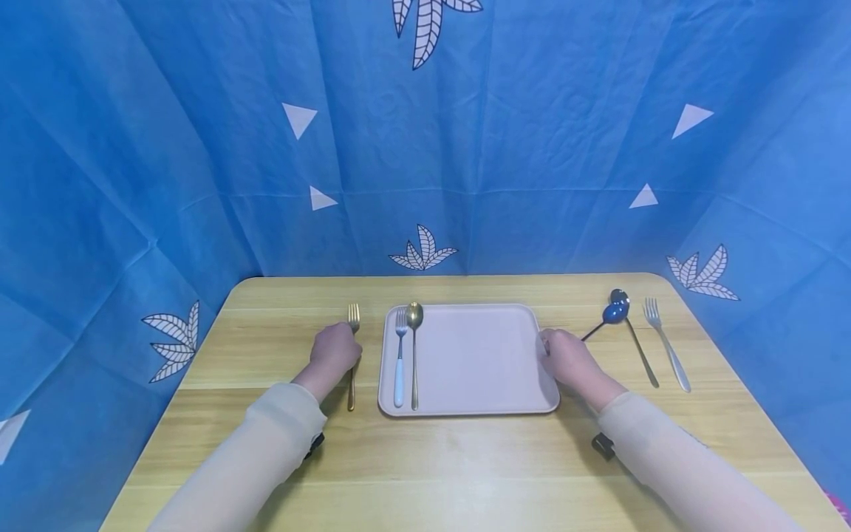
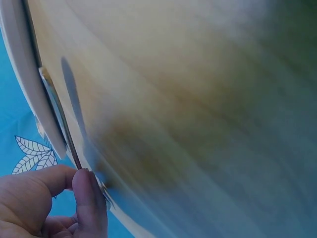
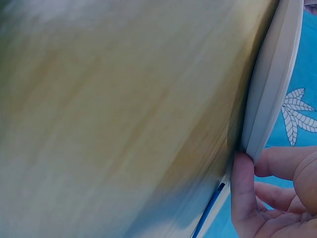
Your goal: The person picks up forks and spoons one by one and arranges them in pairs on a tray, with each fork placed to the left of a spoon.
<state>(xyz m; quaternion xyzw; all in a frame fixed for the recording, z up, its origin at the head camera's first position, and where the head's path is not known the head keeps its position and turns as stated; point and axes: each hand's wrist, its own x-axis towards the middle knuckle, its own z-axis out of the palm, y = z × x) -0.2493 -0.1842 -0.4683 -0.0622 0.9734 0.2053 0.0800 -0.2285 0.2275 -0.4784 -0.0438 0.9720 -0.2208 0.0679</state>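
Observation:
My left hand point(image 1: 337, 349) pinches a gold fork point(image 1: 354, 318) by its handle, left of the tray; in the left wrist view the handle point(image 2: 63, 116) slants up from thumb and finger, its shadow beside it on the table. The right hand point(image 1: 570, 356) grips the right rim of a pale pinkish tray point(image 1: 479, 362), thumb and finger on either side of the edge in the right wrist view. On the tray's left part lie a fork with a light blue handle point(image 1: 399, 380) and a gold spoon point(image 1: 415, 316), side by side, heads toward the back.
Right of the tray, a blue-headed spoon point(image 1: 614, 313) overlaps a dark-headed spoon point(image 1: 642, 353) with a long handle. A silver fork point(image 1: 671, 351) lies farther right. A blue cloth point(image 1: 532, 148) with leaf prints hangs behind the wooden table point(image 1: 459, 473).

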